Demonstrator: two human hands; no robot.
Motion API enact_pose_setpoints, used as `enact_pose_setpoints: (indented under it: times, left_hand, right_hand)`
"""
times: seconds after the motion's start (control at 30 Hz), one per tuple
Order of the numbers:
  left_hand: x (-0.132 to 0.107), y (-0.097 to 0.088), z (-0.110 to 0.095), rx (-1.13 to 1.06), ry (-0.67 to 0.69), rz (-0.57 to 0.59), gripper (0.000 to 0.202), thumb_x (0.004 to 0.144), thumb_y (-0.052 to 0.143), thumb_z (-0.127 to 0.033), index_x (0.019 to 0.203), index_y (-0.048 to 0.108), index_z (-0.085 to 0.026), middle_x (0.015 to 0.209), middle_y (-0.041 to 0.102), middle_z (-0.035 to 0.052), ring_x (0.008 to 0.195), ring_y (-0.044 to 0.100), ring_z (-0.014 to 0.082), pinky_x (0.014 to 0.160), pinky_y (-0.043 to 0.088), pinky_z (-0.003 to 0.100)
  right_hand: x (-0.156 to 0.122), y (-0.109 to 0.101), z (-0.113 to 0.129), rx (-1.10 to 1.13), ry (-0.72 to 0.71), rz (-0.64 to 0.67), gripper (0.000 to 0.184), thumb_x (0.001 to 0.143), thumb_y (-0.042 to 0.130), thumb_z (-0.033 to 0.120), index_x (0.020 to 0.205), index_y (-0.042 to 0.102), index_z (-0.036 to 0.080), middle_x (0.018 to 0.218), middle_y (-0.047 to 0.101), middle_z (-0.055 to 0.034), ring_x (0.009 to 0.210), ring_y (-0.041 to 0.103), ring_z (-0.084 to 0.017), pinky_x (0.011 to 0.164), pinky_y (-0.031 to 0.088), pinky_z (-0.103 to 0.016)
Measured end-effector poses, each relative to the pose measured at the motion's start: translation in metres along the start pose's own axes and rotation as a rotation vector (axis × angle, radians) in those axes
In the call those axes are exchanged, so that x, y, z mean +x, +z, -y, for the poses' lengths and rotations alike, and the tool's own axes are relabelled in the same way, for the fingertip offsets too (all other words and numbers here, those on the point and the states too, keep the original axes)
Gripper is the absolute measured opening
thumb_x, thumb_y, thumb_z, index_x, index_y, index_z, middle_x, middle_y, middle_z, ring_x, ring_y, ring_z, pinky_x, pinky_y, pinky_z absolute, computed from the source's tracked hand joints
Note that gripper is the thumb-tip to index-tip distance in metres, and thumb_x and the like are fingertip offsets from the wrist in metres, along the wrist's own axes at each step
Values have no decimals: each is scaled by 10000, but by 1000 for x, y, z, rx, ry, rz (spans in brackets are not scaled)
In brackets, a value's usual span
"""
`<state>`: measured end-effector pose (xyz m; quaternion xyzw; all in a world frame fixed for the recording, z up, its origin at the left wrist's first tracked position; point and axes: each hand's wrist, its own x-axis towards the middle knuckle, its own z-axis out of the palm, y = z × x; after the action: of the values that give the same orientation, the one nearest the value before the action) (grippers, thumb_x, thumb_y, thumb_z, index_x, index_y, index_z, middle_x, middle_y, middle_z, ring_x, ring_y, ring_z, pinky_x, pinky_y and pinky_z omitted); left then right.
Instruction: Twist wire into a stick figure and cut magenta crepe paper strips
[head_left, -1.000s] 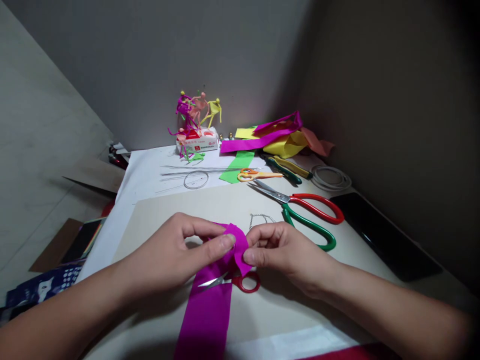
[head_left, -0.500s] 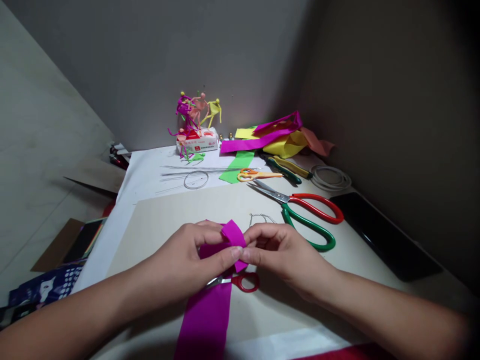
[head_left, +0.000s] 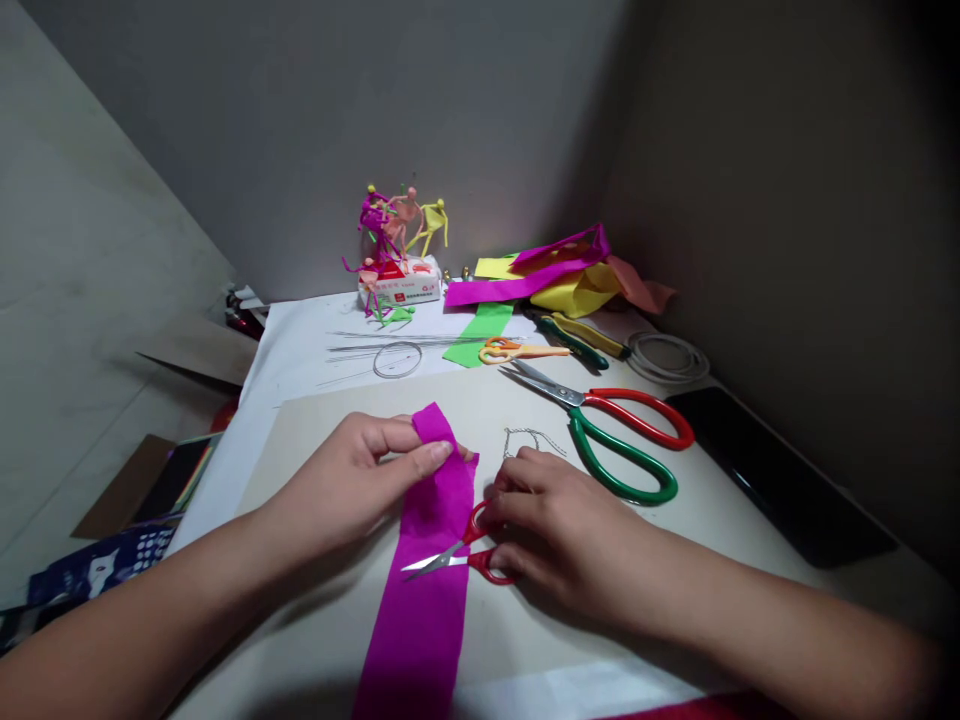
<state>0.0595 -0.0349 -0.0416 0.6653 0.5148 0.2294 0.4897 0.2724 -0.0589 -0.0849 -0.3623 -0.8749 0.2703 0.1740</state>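
Observation:
My left hand pinches the folded top end of a magenta crepe paper strip between thumb and fingers. The strip runs down toward the near edge of the view. Small scissors with red handles lie across it, blades slightly apart and pointing left. At their handle loops is my right hand, with fingers curled at the upper loop and the thumb by the lower one. A bent, twisted wire figure lies just beyond the right hand, partly hidden by it.
Large scissors with red and green handles, a black phone, orange scissors and pliers lie to the right. Farther back are thin wires, crepe strips and a small box with several paper figures.
My right hand has let go of the magenta paper and moved down to the small scissors. My left hand has shifted up and left, still holding the paper end.

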Motion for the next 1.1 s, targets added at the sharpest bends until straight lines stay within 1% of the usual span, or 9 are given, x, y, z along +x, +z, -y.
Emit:
enact_pose_setpoints:
  times: [0.1, 0.23, 0.37, 0.53, 0.73, 0.8, 0.93, 1.03, 1.1]
  left_hand:
    - [5, -3, 6, -69, -23, -1, 283, 819, 575, -392, 959, 730, -201, 891, 728, 44, 879, 634, 192, 793, 473, 288]
    - [7, -4, 8, -130, -27, -48, 292, 810, 589, -389, 975, 725, -190, 975, 725, 57, 908, 638, 198, 810, 477, 290]
    - [6, -4, 6, -134, -16, -62, 269, 811, 591, -384, 952, 732, -204, 1014, 719, 47, 917, 640, 188, 831, 472, 279]
    - [5, -6, 6, -106, -2, -81, 250, 805, 600, -384, 869, 739, -186, 872, 733, 41, 885, 633, 187, 820, 462, 271]
    - [5, -1, 9, -68, -8, -5, 319, 820, 565, -394, 686, 688, -132, 653, 661, 35, 647, 576, 151, 658, 451, 263]
    - [7, 3, 12, -68, -11, 10, 337, 814, 564, -402, 657, 670, -123, 618, 630, 26, 592, 535, 135, 607, 428, 257]
    - [15, 10, 23, -148, -35, 32, 344, 804, 572, -413, 665, 667, -112, 617, 613, 26, 577, 501, 128, 583, 389, 256]
    - [22, 13, 33, -201, -23, 43, 325, 795, 594, -395, 671, 687, -110, 633, 639, 41, 584, 500, 125, 606, 381, 256]
    - [25, 13, 38, -237, -29, 42, 319, 791, 604, -386, 661, 693, -109, 646, 656, 53, 592, 508, 127, 622, 382, 258]
  right_hand:
    - [0, 5, -3, -120, -11, 8, 125, 832, 570, 227, 875, 684, 203, 822, 579, -57, 805, 483, -174, 723, 346, -316]
    - [3, 8, -4, -166, 3, -6, 180, 865, 535, 286, 824, 683, 192, 776, 574, -58, 776, 472, -174, 723, 337, -327]
    - [3, 7, 1, -175, -39, -49, 208, 890, 478, 273, 933, 661, 184, 913, 593, -82, 852, 474, -195, 762, 348, -350]
    - [1, 12, 7, -215, -254, 54, 332, 899, 467, 380, 1165, 568, 208, 1142, 581, -96, 1084, 437, -245, 935, 292, -440]
    - [7, 14, -7, -360, -207, 17, 337, 937, 361, 183, 1234, 519, 199, 1197, 586, -108, 1154, 418, -255, 1005, 190, -522]
    - [9, 14, -11, -355, -211, -8, 332, 935, 372, 186, 1230, 526, 205, 1228, 573, -102, 1166, 414, -252, 1011, 188, -517]
    - [7, 11, -11, -227, -223, -81, 273, 910, 466, 307, 1132, 594, 213, 1119, 627, -76, 1061, 499, -214, 990, 255, -446]
    - [4, 0, -8, -174, -197, -150, 212, 897, 484, 269, 1006, 643, 184, 956, 665, -74, 932, 554, -187, 917, 323, -381]
    - [2, -13, -9, -196, -121, -169, 182, 882, 492, 220, 942, 658, 175, 867, 668, -68, 853, 570, -174, 840, 362, -331]
